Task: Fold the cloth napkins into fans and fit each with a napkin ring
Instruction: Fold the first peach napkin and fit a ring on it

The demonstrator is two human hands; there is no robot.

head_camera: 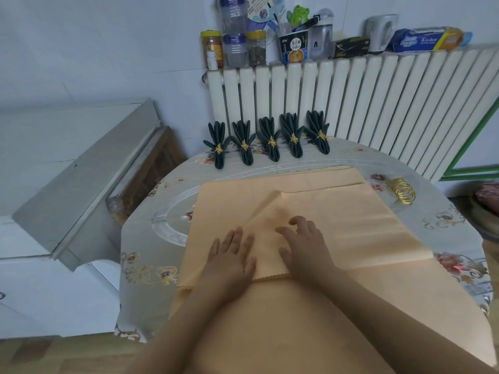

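Lit evenly and softly, with a cool bluish cast on wall and radiator (351, 103). No hard shadows; only faint shade under the left hand (232, 255) and right hand (305, 244). Slight motion blur at the right fingertips (297, 221). Strong wide-angle bending toward the edges, curving the table (145, 238) rim and radiator ribs. Mild softness overall; no glare.

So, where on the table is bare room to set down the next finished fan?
Bare tablecloth lies left of the peach napkins, and some between the gold rings and the green fans. The centre is covered, with both hands flat on it.
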